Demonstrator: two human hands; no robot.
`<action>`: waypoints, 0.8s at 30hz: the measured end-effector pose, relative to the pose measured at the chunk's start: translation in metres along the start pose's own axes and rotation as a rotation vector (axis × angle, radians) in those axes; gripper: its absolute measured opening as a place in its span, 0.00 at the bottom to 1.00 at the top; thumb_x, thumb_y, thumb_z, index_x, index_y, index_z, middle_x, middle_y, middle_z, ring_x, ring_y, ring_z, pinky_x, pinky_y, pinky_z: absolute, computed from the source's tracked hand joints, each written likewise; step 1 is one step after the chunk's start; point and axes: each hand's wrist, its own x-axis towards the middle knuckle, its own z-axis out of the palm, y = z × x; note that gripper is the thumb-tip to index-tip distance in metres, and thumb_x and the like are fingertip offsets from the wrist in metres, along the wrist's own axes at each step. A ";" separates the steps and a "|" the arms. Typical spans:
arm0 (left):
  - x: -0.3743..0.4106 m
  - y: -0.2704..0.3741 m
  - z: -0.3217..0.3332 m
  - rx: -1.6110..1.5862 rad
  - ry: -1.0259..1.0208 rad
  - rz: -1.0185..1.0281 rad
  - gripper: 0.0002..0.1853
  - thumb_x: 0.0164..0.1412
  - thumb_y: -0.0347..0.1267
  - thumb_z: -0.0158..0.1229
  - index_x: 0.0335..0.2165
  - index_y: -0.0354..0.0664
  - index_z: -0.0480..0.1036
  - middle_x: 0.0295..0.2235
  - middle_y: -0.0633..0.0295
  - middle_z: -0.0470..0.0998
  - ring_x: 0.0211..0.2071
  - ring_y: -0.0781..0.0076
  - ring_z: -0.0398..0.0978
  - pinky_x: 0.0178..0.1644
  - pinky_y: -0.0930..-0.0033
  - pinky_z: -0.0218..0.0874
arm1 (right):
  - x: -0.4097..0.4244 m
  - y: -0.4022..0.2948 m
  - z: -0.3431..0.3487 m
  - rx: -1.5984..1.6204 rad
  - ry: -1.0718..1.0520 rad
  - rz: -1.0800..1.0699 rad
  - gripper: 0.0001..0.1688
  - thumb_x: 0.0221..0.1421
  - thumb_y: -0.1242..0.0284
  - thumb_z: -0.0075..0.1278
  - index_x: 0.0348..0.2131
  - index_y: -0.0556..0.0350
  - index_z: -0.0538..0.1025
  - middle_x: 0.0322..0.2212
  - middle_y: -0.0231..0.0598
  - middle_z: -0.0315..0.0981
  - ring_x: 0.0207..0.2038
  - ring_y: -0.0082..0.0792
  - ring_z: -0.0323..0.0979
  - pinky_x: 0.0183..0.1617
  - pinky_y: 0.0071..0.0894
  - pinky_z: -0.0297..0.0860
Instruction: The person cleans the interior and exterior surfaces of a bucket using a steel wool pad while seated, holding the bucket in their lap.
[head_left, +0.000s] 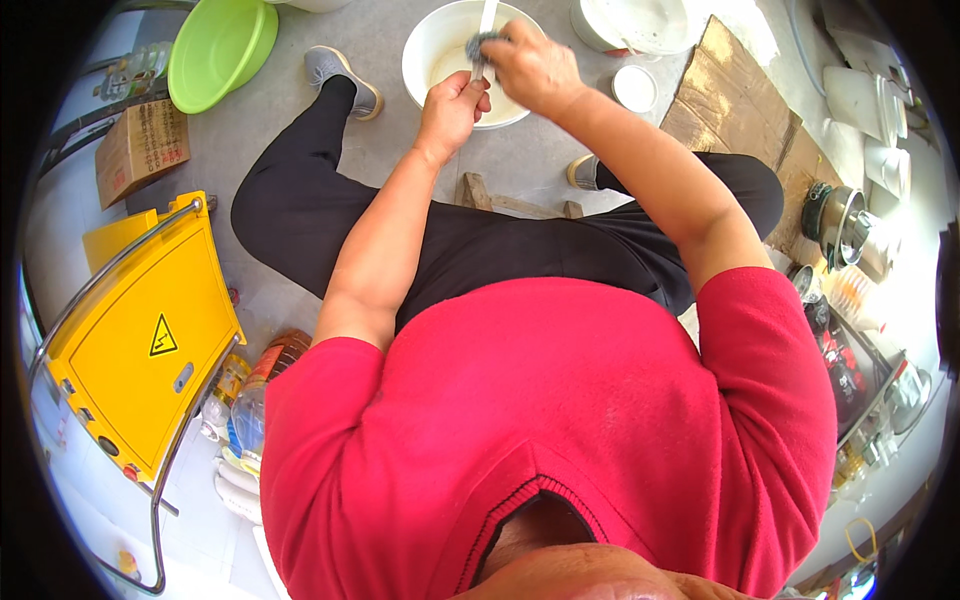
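Observation:
A long flat white strip (489, 16) stands up over a white bucket (418, 45), with its lower end gripped in my left hand (448, 112). It may be plastic or metal; the frame does not settle it. Pressed against the strip's middle is a dark grey scouring pad (480, 46), possibly steel wool, which my right hand (534, 66) holds just above my left hand. Pale, slightly cloudy content, perhaps liquid, shows at the bottom of the bucket, partly hidden by both hands.
Beside the bucket are a small white tub (634, 88) and a larger white pail (637, 26). Flattened cardboard (720, 97) covers floor at right, near metal pots (840, 225). At left are a green basin (217, 56), a carton (142, 150) and a yellow electrical cabinet (142, 315).

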 end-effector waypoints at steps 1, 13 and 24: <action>0.000 0.003 0.002 -0.032 0.004 0.009 0.10 0.59 0.31 0.47 0.28 0.36 0.71 0.19 0.67 0.71 0.19 0.82 0.63 0.24 0.78 0.56 | 0.008 0.002 0.000 0.002 0.056 0.101 0.11 0.43 0.70 0.51 0.32 0.41 0.77 0.31 0.35 0.67 0.34 0.43 0.72 0.33 0.43 0.70; 0.002 0.002 -0.002 -0.136 0.029 0.049 0.10 0.59 0.31 0.47 0.29 0.35 0.71 0.18 0.67 0.70 0.19 0.82 0.62 0.24 0.78 0.55 | 0.017 -0.013 -0.013 -0.013 -0.111 0.029 0.13 0.47 0.69 0.46 0.34 0.36 0.78 0.35 0.39 0.66 0.40 0.42 0.70 0.39 0.43 0.69; 0.004 0.002 -0.001 -0.143 0.006 -0.001 0.10 0.59 0.31 0.47 0.30 0.34 0.71 0.18 0.67 0.70 0.19 0.81 0.63 0.25 0.78 0.55 | -0.004 -0.015 -0.007 -0.058 -0.028 -0.107 0.13 0.46 0.71 0.49 0.35 0.36 0.77 0.34 0.36 0.68 0.36 0.43 0.72 0.35 0.45 0.70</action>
